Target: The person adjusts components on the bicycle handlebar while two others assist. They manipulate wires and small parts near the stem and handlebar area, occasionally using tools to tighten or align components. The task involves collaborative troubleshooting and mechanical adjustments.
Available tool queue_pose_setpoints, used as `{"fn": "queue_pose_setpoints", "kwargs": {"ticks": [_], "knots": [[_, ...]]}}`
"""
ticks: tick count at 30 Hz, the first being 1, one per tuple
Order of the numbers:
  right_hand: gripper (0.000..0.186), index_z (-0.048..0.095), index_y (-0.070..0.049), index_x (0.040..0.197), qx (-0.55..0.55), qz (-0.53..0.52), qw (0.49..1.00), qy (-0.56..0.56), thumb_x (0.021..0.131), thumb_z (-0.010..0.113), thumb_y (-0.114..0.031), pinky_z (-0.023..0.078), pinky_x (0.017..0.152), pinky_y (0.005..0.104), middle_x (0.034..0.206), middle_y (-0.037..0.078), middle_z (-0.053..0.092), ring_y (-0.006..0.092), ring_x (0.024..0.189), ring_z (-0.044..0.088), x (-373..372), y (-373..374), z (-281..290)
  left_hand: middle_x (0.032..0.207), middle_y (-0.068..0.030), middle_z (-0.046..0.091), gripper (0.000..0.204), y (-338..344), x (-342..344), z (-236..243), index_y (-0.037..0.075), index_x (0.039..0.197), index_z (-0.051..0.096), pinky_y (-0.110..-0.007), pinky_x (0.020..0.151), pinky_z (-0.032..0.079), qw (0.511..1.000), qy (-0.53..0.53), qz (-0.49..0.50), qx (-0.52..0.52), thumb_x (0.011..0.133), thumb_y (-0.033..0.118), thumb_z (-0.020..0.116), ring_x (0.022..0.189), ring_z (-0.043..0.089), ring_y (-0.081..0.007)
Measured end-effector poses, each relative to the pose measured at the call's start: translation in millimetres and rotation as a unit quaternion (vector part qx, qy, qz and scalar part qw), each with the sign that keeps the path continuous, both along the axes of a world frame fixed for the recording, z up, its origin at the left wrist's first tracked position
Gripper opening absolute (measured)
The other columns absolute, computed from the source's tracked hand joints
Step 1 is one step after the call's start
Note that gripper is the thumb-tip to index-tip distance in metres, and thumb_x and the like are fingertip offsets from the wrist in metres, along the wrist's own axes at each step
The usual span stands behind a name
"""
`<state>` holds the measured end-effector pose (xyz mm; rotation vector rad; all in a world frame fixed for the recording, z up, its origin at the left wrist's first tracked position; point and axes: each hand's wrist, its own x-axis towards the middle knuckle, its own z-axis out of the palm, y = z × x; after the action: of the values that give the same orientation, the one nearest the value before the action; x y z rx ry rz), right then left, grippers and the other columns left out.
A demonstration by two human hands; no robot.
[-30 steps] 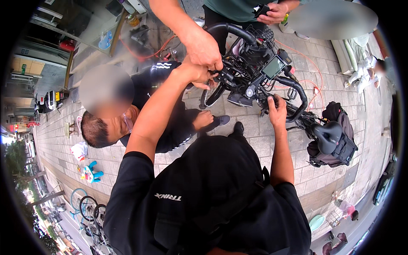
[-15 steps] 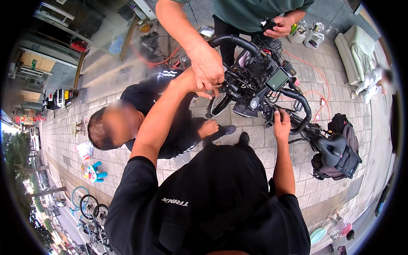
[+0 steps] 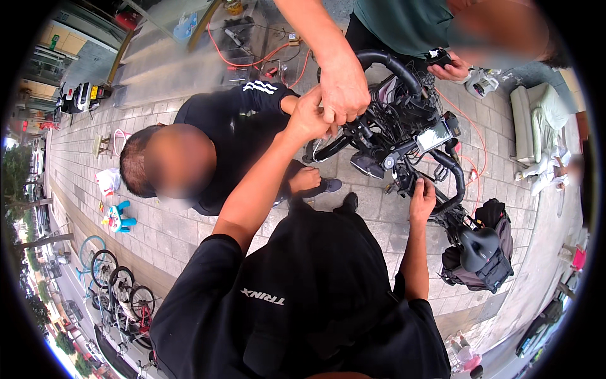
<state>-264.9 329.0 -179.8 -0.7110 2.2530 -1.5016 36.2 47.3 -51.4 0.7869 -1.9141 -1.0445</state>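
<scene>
A bicycle with black drop handlebars and many cables stands in front of me, a display mounted at its bars. My left hand is closed at the far left of the bars, its fingers against a co-worker's hand that reaches down from the far side. What lies between those fingers is hidden. My right hand pinches a black part of the bicycle below the display, beside the near handlebar drop. In the co-worker's other hand is a small black object.
Another person in dark clothes crouches at my left, close to the front wheel. An orange hose lies on the paving. The bicycle's saddle and black bags are at the right. A pale sofa stands farther off.
My view has shifted, and the scene has turned slightly. The display now looks brighter. The co-worker's head has come into view at the top right. My hands stay at the same parts.
</scene>
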Motion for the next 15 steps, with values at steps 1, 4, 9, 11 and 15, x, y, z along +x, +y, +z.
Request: {"fn": "queue_pose_setpoints", "kwargs": {"ticks": [1,4,9,11,15], "knots": [[0.046,0.066,0.009,0.132,0.015,-0.011,1.000,0.013,0.106,0.071,-0.029,0.055,0.093,0.0319,0.116,0.015,0.074,0.0172,0.103,0.070,6.0,0.4,5.9,0.102,-0.0153,0.071,0.023,6.7,0.3,-9.7,-0.003,0.113,0.064,-0.041,0.076,0.060,0.997,0.032,0.024,0.065,0.092,0.004,0.069,0.089,0.073,-0.0305],[0.042,0.065,0.005,0.134,0.018,-0.024,0.984,0.174,0.105,0.070,-0.024,0.056,0.086,0.0340,0.112,0.014,0.069,0.0203,0.094,0.069,21.1,-0.4,25.8,0.107,-0.0168,0.068,0.020,24.7,-0.2,-33.7,-0.003,0.112,0.064,-0.040,0.077,0.060,0.979,0.091,0.083,0.161,0.092,-0.001,0.064,0.092,0.072,-0.0295],[0.032,0.067,0.000,0.131,-0.018,0.141,0.979,0.148,0.103,0.070,-0.016,0.056,0.071,0.0345,0.096,0.012,0.069,0.0196,0.078,0.068,83.9,-35.2,96.2,0.099,-0.0099,0.070,0.030,45.8,2.3,-52.0,0.004,0.133,0.058,-0.031,0.056,0.063,0.987,0.082,0.137,0.014,0.105,-0.003,0.052,0.081,0.076,-0.0172],[0.033,0.067,-0.004,0.135,0.038,0.222,0.959,0.170,0.104,0.068,-0.015,0.058,0.072,0.0361,0.097,0.014,0.073,0.0234,0.076,0.071,105.3,-60.3,122.1,0.103,-0.0092,0.072,0.027,59.7,-2.1,-40.1,0.001,0.135,0.060,-0.026,0.058,0.058,0.960,0.147,0.128,0.203,0.109,0.000,0.052,0.074,0.073,-0.0132],[0.044,0.061,-0.009,0.147,0.072,0.285,0.928,0.227,0.104,0.062,-0.017,0.060,0.079,0.0466,0.110,0.021,0.075,0.0390,0.087,0.075,135.1,-109.5,144.1,0.109,-0.0074,0.074,0.028,69.1,-10.7,-47.2,-0.003,0.135,0.061,-0.023,0.065,0.054,0.927,0.270,0.169,0.197,0.108,-0.001,0.055,0.076,0.070,-0.0099]]}}
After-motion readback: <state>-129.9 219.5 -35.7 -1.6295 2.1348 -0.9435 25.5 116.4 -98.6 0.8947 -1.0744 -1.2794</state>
